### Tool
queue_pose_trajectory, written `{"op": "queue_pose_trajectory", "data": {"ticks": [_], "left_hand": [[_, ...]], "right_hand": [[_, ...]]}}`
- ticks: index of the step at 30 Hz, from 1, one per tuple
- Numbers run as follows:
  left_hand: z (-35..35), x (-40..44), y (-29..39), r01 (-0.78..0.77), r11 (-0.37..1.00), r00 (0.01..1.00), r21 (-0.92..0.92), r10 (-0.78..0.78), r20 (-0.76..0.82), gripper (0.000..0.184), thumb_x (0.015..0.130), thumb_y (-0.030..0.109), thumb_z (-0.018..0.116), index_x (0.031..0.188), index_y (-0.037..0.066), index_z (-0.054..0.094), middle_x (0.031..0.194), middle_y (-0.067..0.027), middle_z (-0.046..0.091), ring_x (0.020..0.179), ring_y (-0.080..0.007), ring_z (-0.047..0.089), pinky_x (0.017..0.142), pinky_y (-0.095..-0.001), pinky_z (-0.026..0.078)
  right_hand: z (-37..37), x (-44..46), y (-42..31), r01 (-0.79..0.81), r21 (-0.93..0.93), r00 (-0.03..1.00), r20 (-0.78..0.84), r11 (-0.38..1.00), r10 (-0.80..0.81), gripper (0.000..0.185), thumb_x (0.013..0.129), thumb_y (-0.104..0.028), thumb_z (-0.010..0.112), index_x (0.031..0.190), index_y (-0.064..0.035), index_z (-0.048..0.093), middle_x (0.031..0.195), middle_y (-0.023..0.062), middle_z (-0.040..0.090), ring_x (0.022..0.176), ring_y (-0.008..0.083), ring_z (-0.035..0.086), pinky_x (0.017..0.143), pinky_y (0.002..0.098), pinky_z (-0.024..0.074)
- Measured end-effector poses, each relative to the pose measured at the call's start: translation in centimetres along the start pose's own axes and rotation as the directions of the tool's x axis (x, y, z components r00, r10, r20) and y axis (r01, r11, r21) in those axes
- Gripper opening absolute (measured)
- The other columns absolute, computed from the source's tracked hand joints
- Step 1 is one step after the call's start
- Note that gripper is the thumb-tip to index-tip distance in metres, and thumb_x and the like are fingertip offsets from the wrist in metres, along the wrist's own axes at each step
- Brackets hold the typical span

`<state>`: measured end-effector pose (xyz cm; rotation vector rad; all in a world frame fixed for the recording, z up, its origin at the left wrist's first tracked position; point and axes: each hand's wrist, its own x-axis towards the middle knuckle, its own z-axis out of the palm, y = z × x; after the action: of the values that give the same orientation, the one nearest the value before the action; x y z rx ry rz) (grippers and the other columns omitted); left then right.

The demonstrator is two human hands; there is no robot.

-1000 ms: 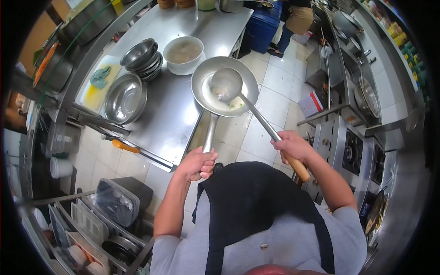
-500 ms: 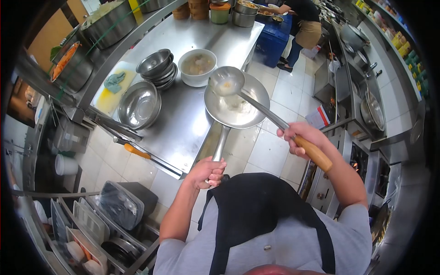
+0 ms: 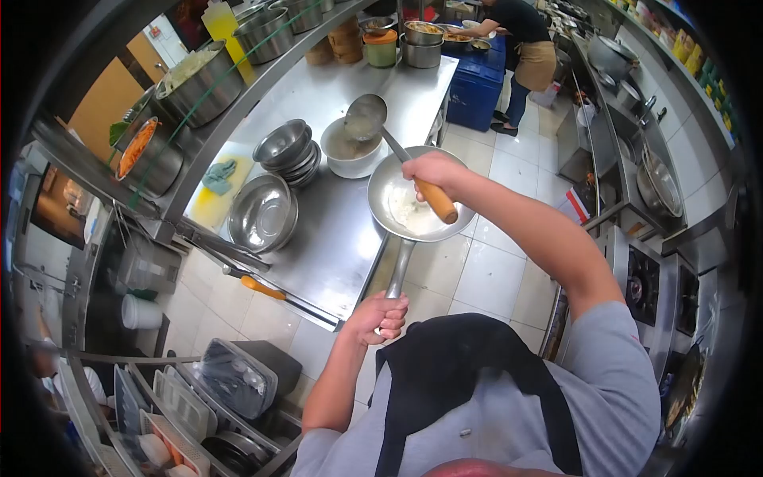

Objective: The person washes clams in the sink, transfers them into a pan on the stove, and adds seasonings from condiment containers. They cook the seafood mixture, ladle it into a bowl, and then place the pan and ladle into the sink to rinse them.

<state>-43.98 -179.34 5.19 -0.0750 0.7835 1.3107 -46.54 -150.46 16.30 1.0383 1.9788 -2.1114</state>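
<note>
My left hand [image 3: 380,318] is closed round the metal handle of a frying pan [image 3: 409,208], which has a little pale liquid with green bits in it. With my right hand [image 3: 437,176] I grip the wooden handle of a long ladle [image 3: 366,118]. The ladle's bowl is over the white soup bowl [image 3: 350,167] on the steel table, partly covering it. Whether the two touch I cannot tell. The pan is beside the table's right edge, close to the soup bowl.
Stacked metal bowls [image 3: 284,145] and a wide metal bowl [image 3: 263,214] stand on the steel table [image 3: 338,254], near a green cloth [image 3: 219,176] on a cutting board. A co-worker [image 3: 528,48] stands beyond a blue container [image 3: 475,95]. Stove burners [image 3: 642,286] are at the right.
My right hand has moved left and forward, carrying the ladle from above the pan to the soup bowl. My left hand still holds the pan. The whole view has shifted.
</note>
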Motion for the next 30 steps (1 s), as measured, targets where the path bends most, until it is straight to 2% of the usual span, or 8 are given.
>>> {"op": "queue_pose_trajectory", "data": {"ticks": [5, 8, 11, 16, 18, 20, 23, 30], "left_hand": [[-0.2, 0.0, -0.1, -0.014, 1.0, 1.0, 0.015, 0.014, 0.013, 0.018, 0.098, 0.014, 0.057, 0.083, 0.014, 0.047, 0.057, 0.0074, 0.034, 0.043, -0.0024, 0.029, 0.034, -0.0195, 0.022], [-0.1, 0.0, 0.1, 0.007, 1.0, 1.0, 0.004, -0.007, -0.004, 0.018, 0.098, 0.013, 0.057, 0.083, 0.014, 0.048, 0.057, 0.0073, 0.033, 0.042, -0.0026, 0.029, 0.034, -0.0198, 0.022], [-0.1, 0.1, 0.2, 0.014, 1.0, 1.0, 0.027, -0.013, -0.024, 0.017, 0.098, 0.013, 0.057, 0.084, 0.014, 0.048, 0.057, 0.0072, 0.033, 0.042, -0.0029, 0.029, 0.034, -0.02, 0.022], [-1.1, 1.0, -0.1, 0.015, 0.998, 1.0, 0.069, -0.015, -0.007, 0.018, 0.098, 0.011, 0.056, 0.083, 0.014, 0.045, 0.057, 0.0066, 0.031, 0.042, -0.004, 0.029, 0.034, -0.0218, 0.022], [-1.1, 1.1, 0.0, 0.018, 0.995, 0.999, 0.094, -0.015, -0.03, 0.02, 0.097, 0.009, 0.055, 0.083, 0.014, 0.043, 0.057, 0.0062, 0.03, 0.042, -0.0049, 0.027, 0.036, -0.0233, 0.022], [-1.4, 1.4, -0.1, 0.017, 0.996, 0.999, 0.09, -0.014, -0.032, 0.017, 0.098, 0.01, 0.056, 0.086, 0.014, 0.044, 0.057, 0.0059, 0.031, 0.042, -0.0043, 0.028, 0.034, -0.0224, 0.022], [-2.1, 1.8, -0.3, 0.023, 0.996, 0.999, 0.086, -0.021, -0.027, 0.013, 0.098, 0.011, 0.057, 0.09, 0.014, 0.046, 0.058, 0.0055, 0.033, 0.041, -0.0038, 0.029, 0.033, -0.0218, 0.023], [-1.6, 2.3, -0.3, -0.016, 0.991, 0.996, 0.136, 0.029, -0.088, 0.019, 0.097, 0.009, 0.057, 0.084, 0.015, 0.044, 0.058, 0.0069, 0.03, 0.042, -0.0045, 0.027, 0.036, -0.0231, 0.022]], "right_hand": [[0.6, 0.9, 3.1, 0.079, -0.199, 0.994, -0.065, 0.977, -0.093, 0.03, 0.079, -0.015, 0.064, 0.092, 0.0117, 0.057, 0.076, 0.0194, 0.059, 0.073, 0.0339, 0.065, 0.06, 0.0432, 0.0553], [-0.2, 2.5, 6.8, 0.214, -0.658, 0.941, -0.058, 0.722, -0.332, 0.038, 0.077, -0.017, 0.061, 0.1, 0.0141, 0.057, 0.084, 0.0297, 0.066, 0.081, 0.0404, 0.067, 0.076, 0.044, 0.0531], [-1.2, 2.4, 10.1, 0.326, -0.681, 0.858, -0.079, 0.656, -0.508, 0.031, 0.077, -0.016, 0.061, 0.092, 0.0112, 0.056, 0.084, 0.031, 0.065, 0.081, 0.0432, 0.066, 0.076, 0.0457, 0.0523], [-3.3, -6.0, 11.3, 0.345, -0.621, 0.838, -0.134, 0.704, -0.529, 0.025, 0.078, -0.014, 0.058, 0.093, 0.0062, 0.055, 0.08, 0.025, 0.063, 0.074, 0.0399, 0.064, 0.07, 0.045, 0.0498], [-4.8, -10.6, 11.6, 0.362, -0.589, 0.846, -0.119, 0.723, -0.52, 0.024, 0.078, -0.014, 0.059, 0.091, 0.0058, 0.055, 0.074, 0.0211, 0.06, 0.068, 0.033, 0.062, 0.067, 0.0433, 0.0499], [-6.5, -14.9, 10.6, 0.124, -0.631, 0.95, -0.146, 0.766, -0.274, 0.022, 0.078, -0.014, 0.06, 0.086, 0.0056, 0.054, 0.07, 0.0175, 0.056, 0.064, 0.0269, 0.06, 0.061, 0.0416, 0.0498], [-8.1, -18.6, 10.7, -0.135, -0.501, 0.973, -0.23, 0.855, 0.018, 0.021, 0.077, -0.013, 0.06, 0.082, 0.0052, 0.052, 0.069, 0.017, 0.055, 0.06, 0.0266, 0.059, 0.056, 0.0412, 0.0489], [-9.4, -19.7, 14.7, -0.142, -0.578, 0.954, -0.296, 0.804, -0.045, 0.021, 0.078, -0.014, 0.06, 0.079, 0.0047, 0.051, 0.067, 0.0176, 0.053, 0.06, 0.028, 0.059, 0.055, 0.043, 0.0487]]}}
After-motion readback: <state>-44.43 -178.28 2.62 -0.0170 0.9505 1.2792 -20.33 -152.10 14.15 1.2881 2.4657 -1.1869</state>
